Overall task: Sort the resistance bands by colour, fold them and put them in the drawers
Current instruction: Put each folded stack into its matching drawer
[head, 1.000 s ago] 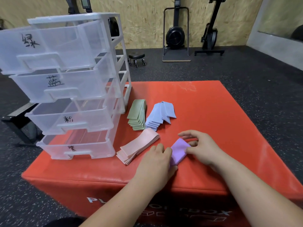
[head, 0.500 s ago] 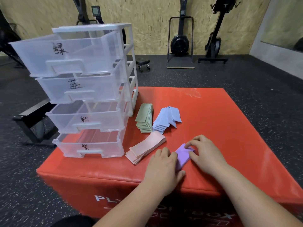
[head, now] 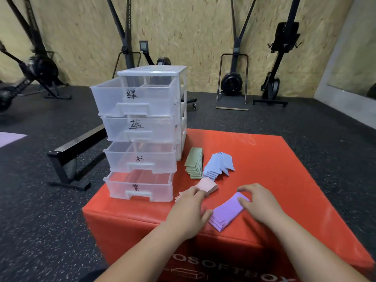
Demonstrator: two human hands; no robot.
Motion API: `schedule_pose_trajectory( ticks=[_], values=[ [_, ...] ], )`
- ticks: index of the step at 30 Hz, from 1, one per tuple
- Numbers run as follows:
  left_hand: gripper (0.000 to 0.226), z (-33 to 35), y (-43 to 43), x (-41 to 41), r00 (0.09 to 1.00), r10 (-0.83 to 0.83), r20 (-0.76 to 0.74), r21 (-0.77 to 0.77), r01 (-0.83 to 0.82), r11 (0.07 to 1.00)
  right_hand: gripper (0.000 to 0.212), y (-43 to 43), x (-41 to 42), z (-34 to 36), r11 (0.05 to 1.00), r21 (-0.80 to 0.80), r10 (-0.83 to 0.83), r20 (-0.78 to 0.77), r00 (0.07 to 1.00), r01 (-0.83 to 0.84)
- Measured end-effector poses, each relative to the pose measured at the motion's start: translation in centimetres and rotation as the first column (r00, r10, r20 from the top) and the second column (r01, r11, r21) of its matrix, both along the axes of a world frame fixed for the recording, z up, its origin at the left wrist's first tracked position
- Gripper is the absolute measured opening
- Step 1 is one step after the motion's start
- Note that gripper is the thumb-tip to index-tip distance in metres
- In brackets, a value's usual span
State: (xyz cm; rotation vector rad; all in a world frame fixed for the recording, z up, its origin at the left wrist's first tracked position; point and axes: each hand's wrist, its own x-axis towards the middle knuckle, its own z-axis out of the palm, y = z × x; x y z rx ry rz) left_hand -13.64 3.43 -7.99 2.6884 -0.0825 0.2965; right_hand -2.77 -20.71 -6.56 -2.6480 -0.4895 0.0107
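Purple bands (head: 225,214): folded stack, lying slantwise near the front edge of the red surface (head: 274,159).
Right grip (head: 262,204): fingers curled over the stack's far end, thumb on top, grasping it.
Left grip (head: 189,212): released and flat, thumb against the stack's left edge, fingertips on the pink bands (head: 206,185).
Green bands (head: 194,162), blue bands (head: 218,164): side by side, just right of the drawer unit (head: 142,135), which stands at the left edge.
Bare surface extends right of the right grip.
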Motion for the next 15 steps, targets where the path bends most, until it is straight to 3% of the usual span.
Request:
schedule_pose_trajectory(
  ticks=[7, 15],
  values=[
    [0.059, 4.3, 1.4, 9.2, 0.989, 0.107, -0.104, -0.107, -0.118, 0.987, 0.047, 4.9, 7.6, 4.8, 0.979, -0.122, 0.154, -0.058, 0.986, -0.161],
    [0.059, 3.0, 3.6, 19.1, 0.918, 0.329, -0.221, -0.177, -0.369, 0.912, 0.055, 11.4, 18.2, 5.3, 0.962, -0.152, 0.215, -0.103, 0.971, -0.229]
  ],
)
